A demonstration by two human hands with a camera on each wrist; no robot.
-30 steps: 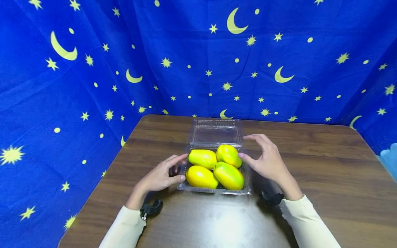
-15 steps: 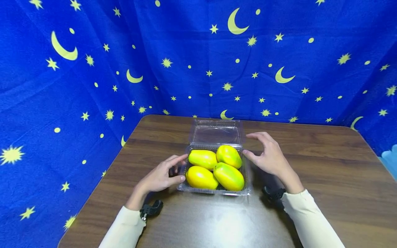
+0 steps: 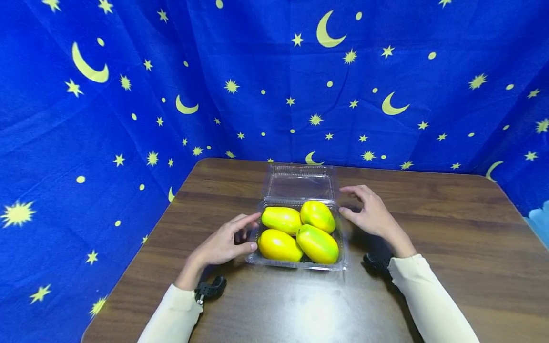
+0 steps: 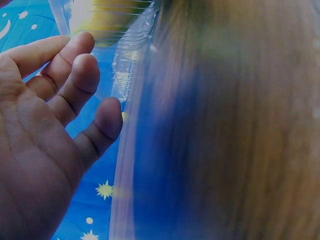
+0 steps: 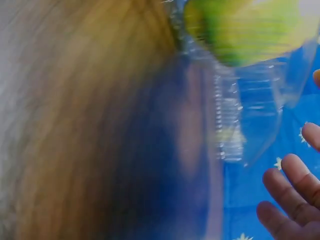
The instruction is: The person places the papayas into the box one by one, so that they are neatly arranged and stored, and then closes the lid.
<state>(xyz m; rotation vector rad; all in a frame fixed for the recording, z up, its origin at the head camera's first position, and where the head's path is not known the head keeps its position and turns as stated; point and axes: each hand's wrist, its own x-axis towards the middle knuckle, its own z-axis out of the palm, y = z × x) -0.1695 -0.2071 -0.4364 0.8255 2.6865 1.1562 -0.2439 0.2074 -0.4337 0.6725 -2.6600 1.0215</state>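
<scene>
Several yellow-green mangoes (image 3: 280, 245) lie in the base of a clear plastic clamshell box (image 3: 296, 265) in the head view. Its clear lid (image 3: 300, 186) is folded back, away from the person. My left hand (image 3: 220, 243) is at the box's left side, thumb and forefinger spread along the edge. Those fingertips look to be touching the plastic. On the other side, my right hand (image 3: 373, 214) is held beside the box's right back corner, fingers loosely bent and holding nothing. Whether its thumb touches the rim I cannot tell. Both wrist views show relaxed fingers (image 4: 85, 72) near the box.
The box stands on a brown wood-grain table (image 3: 450, 247). Behind and to the left hangs a blue cloth (image 3: 257, 57) with moons and stars. A black wrist mount (image 3: 210, 288) sits under the left wrist, with another (image 3: 376, 262) under the right.
My right hand has drawn slightly to the right, its thumb moving off the box's right edge by the mango. The left hand and the mangoes stay nearly where they were.
</scene>
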